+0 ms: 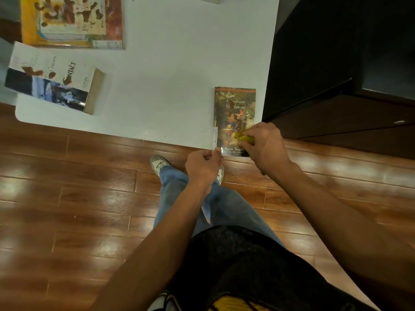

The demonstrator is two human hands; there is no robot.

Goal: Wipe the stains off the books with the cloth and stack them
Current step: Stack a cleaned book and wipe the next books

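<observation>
The Tom Sawyer book lies flat at the near right corner of the white table. Its long side runs away from the person, and its bottom edge hangs a little over the table's near edge. The words on the cover read the right way up for the person. A brown stain sits in the middle of the cover. The right hand is bunched around a yellow-green cloth and presses it on the lower cover, just below the stain. The left hand pinches the book's near left corner.

Well apart, on the left, lies the Contact book, tilted, with brown stains. Behind it sits a big yellow book, also stained. Under the table is a shiny wooden floor.
</observation>
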